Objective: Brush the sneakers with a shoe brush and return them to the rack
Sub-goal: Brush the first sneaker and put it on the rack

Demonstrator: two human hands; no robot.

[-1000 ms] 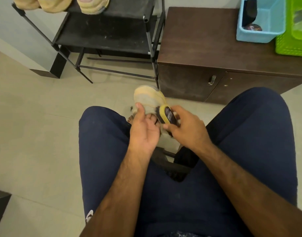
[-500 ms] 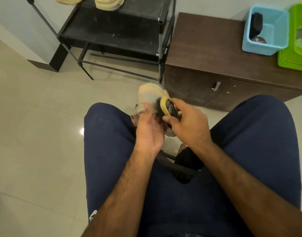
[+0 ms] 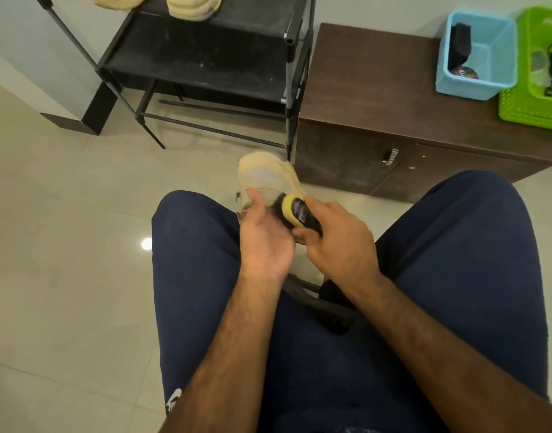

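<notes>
- The person sits with both knees apart in dark blue trousers [image 3: 199,276], and both bare hands meet above the gap between the thighs.
- The left hand [image 3: 265,235] holds a pale beige sneaker [image 3: 268,175] from the near side; the thumb lies along the shoe's left edge, and the other fingers are hidden beneath it, so the left fingers are grasping the sneaker.
- The sneaker's toe points away from the person, toward the floor [image 3: 65,214] in front of the rack.
- The right hand [image 3: 337,242] is clenched around a shoe brush [image 3: 298,210] with a yellow body and a dark top; its dark bristles press against the sneaker's right side, just beside the left thumb.
- A black shoe rack [image 3: 206,51] stands on the floor ahead; more beige sneakers [image 3: 190,6] sit on its upper shelf at the top edge of the view.
- A dark brown cabinet [image 3: 377,98] stands touching or just beside the rack on its right.
- On the cabinet top, a light blue basket [image 3: 487,85] holds a dark object, and a green basket [image 3: 530,101] sits just beside it at the right edge.
</notes>
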